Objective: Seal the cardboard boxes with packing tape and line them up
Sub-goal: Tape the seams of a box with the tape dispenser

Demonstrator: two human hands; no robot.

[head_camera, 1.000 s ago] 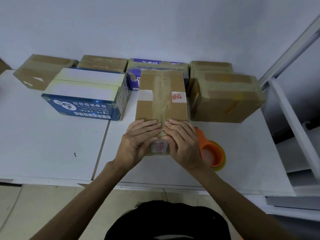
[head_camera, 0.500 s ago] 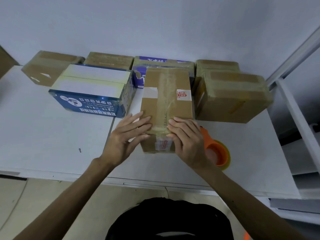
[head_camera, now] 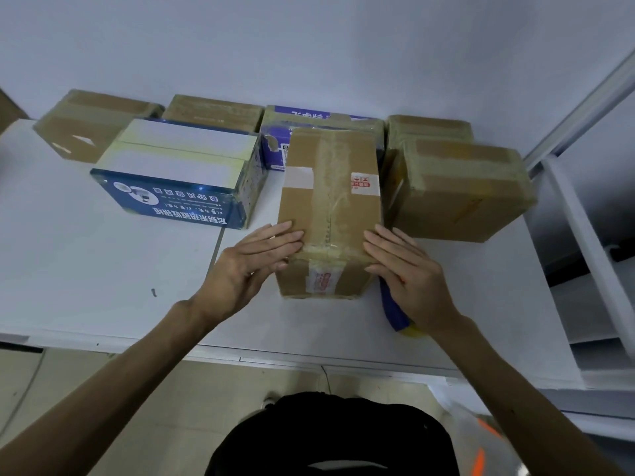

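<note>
A tall brown cardboard box (head_camera: 330,201) with a tape strip down its top stands in the middle of the white table (head_camera: 86,269). My left hand (head_camera: 251,266) lies flat against the box's near left edge, fingers straight. Its counterpart, my right hand (head_camera: 409,276), presses the near right edge with straight fingers. The tape roll (head_camera: 398,314) sits under my right hand, mostly hidden, showing a dark and yellow sliver.
A blue-and-white box (head_camera: 178,173) stands left of the centre box, and a taped brown box (head_camera: 460,190) to its right. Behind them, along the wall, several more boxes line up. A white shelf frame (head_camera: 584,235) borders the table's right side.
Both hands slid apart from the tape seam at the box's near top edge to its left and right sides. The view shifted slightly, and my right hand now covers the tape roll.
</note>
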